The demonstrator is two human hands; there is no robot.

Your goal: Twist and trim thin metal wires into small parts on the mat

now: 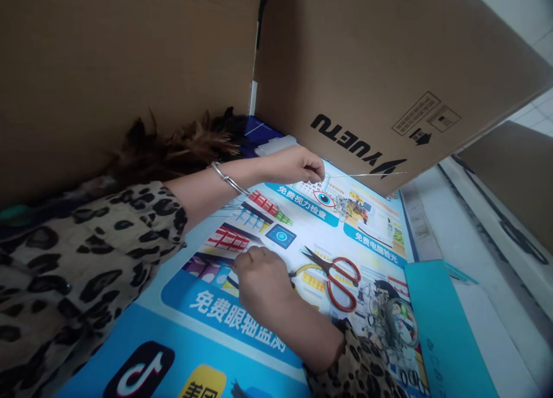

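My left hand (296, 165) reaches forward over a printed blue poster (242, 323) and pinches a thin straight wire (367, 175) that runs to the right toward the cardboard box. A silver bangle (228, 180) sits on that wrist. My right hand (263, 280) rests closed on the poster, fingers curled, just left of red-handled scissors (339, 277); what it grips, if anything, is hidden. Both arms wear leopard-print sleeves.
Tall cardboard boxes (380, 69) stand at the back and right. A dark feather duster (181, 147) lies at the back left. A tangle of thin wire pieces (391, 323) lies on the poster at right, beside a teal box (444, 329). A smaller wire cluster (343, 205) lies near the box.
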